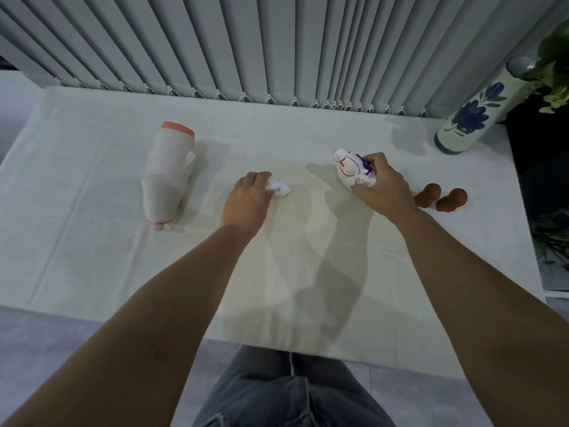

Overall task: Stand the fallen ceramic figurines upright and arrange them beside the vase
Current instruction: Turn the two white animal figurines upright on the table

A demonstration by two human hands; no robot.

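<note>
A tall cream vase (475, 110) with blue flowers stands at the table's far right corner. My right hand (383, 188) grips a white figurine (349, 166) with red and purple markings, near the table's middle right. My left hand (249, 198) closes on a small white figurine (280, 189) lying on the cloth at the centre. A large white figurine (169, 174) with orange trim lies on its side at the left. Two small brown figurines (441, 198) rest just right of my right hand.
The table (92, 257) is covered with a white cloth. Grey vertical blinds (246, 47) hang along its far edge. Green plants (555, 63) and a dark surface sit past the right edge. My legs in jeans (286, 392) are below the near edge.
</note>
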